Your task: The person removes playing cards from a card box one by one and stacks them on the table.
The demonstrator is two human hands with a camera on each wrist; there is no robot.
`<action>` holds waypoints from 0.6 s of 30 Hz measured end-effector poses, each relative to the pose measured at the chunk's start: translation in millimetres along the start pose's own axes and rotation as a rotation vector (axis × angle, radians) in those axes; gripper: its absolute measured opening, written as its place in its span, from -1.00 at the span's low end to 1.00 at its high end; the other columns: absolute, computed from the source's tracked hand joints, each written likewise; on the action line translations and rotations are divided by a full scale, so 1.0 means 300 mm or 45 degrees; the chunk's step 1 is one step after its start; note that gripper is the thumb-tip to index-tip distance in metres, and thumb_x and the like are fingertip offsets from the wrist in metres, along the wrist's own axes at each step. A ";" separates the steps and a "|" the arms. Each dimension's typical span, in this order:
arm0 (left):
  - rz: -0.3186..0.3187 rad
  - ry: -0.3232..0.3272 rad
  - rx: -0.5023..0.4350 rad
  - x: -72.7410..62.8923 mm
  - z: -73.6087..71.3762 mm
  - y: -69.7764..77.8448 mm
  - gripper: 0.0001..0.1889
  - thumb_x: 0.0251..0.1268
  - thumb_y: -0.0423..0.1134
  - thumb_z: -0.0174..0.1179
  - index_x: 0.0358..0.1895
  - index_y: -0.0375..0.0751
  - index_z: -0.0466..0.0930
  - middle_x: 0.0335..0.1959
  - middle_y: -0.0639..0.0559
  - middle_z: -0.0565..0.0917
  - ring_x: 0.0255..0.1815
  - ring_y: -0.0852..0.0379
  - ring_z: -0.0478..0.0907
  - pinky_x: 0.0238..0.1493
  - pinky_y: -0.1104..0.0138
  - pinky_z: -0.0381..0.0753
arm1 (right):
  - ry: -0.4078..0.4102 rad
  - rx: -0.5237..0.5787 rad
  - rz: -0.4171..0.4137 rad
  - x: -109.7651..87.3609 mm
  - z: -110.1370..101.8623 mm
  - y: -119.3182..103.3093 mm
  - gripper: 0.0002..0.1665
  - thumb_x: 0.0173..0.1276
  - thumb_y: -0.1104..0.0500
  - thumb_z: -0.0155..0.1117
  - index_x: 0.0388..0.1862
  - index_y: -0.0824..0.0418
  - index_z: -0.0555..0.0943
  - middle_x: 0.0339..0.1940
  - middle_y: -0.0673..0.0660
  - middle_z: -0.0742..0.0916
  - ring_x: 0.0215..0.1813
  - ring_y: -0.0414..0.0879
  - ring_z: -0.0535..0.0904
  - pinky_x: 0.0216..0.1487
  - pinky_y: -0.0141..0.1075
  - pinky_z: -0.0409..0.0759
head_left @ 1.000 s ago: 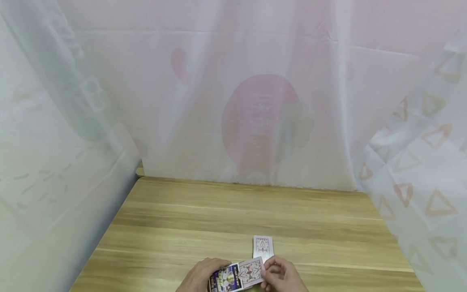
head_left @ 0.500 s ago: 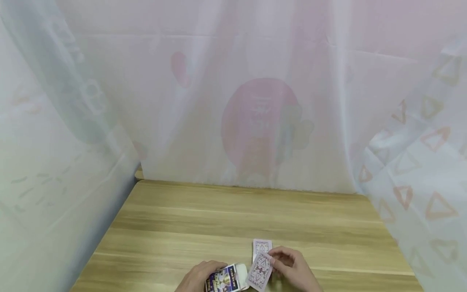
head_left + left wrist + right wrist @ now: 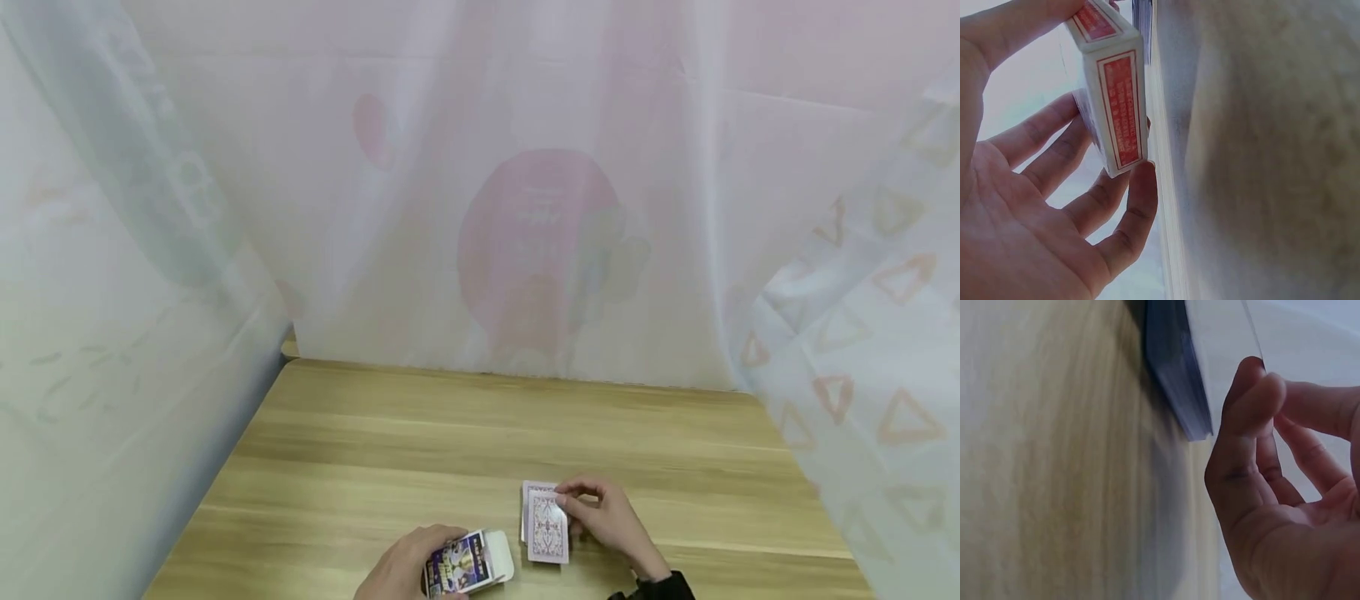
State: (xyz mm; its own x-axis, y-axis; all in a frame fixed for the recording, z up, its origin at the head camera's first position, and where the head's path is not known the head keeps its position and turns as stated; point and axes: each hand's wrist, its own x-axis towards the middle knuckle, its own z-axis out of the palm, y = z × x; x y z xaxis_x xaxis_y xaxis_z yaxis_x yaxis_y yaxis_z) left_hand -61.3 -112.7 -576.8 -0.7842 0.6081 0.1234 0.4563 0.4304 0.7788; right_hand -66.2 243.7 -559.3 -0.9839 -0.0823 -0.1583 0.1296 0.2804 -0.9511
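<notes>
In the head view, my left hand [image 3: 401, 565] grips a playing-card box [image 3: 457, 563] with a dark, colourful front and a white open flap at its right end. The left wrist view shows the box's [image 3: 1121, 109] white-and-red bottom end between thumb and fingers. My right hand [image 3: 607, 518] pinches a playing card [image 3: 548, 529] by its edge, its ornate patterned back facing up. That card overlaps a stack of cards [image 3: 527, 502] on the table. Seen from the right wrist, the thin card hangs above the stack [image 3: 1175, 369], apart from it.
The wood-grain table [image 3: 360, 442] extends beyond both hands. A printed pale curtain [image 3: 405, 250] hangs along its back, and more sheeting [image 3: 847, 375] encloses the left and right sides.
My right hand has drawn a card out of the box, then carried it away and up over the stack. My left hand keeps hold of the box, whose flap now shows.
</notes>
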 end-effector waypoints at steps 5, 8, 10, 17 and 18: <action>-0.063 -0.049 -0.032 0.007 -0.012 0.010 -0.21 0.06 0.22 0.62 0.35 -0.04 0.63 0.07 0.15 0.75 -0.07 0.39 0.55 -0.06 0.37 0.58 | 0.061 -0.051 0.052 0.035 -0.003 0.006 -0.74 0.48 0.18 0.45 0.02 0.32 0.77 -0.26 0.14 0.76 -0.51 -0.11 0.65 -0.47 -0.32 0.65; -0.071 -0.056 -0.030 0.008 -0.013 0.013 -0.21 0.07 0.23 0.61 0.35 -0.04 0.63 0.08 0.16 0.75 -0.05 0.38 0.55 -0.04 0.36 0.58 | 0.098 -0.065 0.070 0.054 -0.002 0.008 -0.76 0.47 0.19 0.46 0.01 0.30 0.79 -0.29 0.14 0.74 -0.52 -0.09 0.63 -0.49 -0.32 0.63; -0.082 -0.060 -0.034 0.009 -0.013 0.015 -0.21 0.07 0.22 0.62 0.35 -0.03 0.63 0.09 0.16 0.75 -0.05 0.37 0.55 -0.03 0.35 0.58 | 0.111 -0.072 0.070 0.062 -0.001 0.008 -0.77 0.47 0.19 0.46 0.01 0.29 0.79 -0.27 0.14 0.74 -0.51 -0.09 0.62 -0.50 -0.32 0.62; -0.094 -0.078 -0.031 0.011 -0.013 0.018 -0.20 0.05 0.27 0.61 0.34 -0.03 0.64 0.10 0.17 0.75 -0.05 0.37 0.55 -0.03 0.35 0.58 | 0.150 -0.180 0.013 0.072 0.014 0.006 -0.85 0.44 0.22 0.48 -0.06 0.22 0.82 -0.07 0.17 0.82 -0.34 -0.14 0.65 -0.41 -0.36 0.59; -0.090 -0.075 -0.028 0.010 -0.010 0.016 -0.19 0.04 0.28 0.61 0.34 -0.03 0.64 0.10 0.18 0.74 -0.05 0.38 0.54 -0.02 0.35 0.59 | 0.156 -0.214 0.001 0.075 0.016 0.009 -0.87 0.43 0.23 0.48 -0.08 0.20 0.82 -0.07 0.16 0.83 -0.32 -0.15 0.65 -0.40 -0.37 0.58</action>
State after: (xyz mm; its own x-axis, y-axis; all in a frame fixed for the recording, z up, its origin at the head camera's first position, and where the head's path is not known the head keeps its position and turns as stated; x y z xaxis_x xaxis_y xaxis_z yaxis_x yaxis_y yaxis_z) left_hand -62.8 -110.8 -570.7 -0.7878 0.6151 0.0316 0.3907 0.4595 0.7976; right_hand -87.5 238.0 -566.6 -0.9928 0.0317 -0.1159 0.1180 0.4366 -0.8919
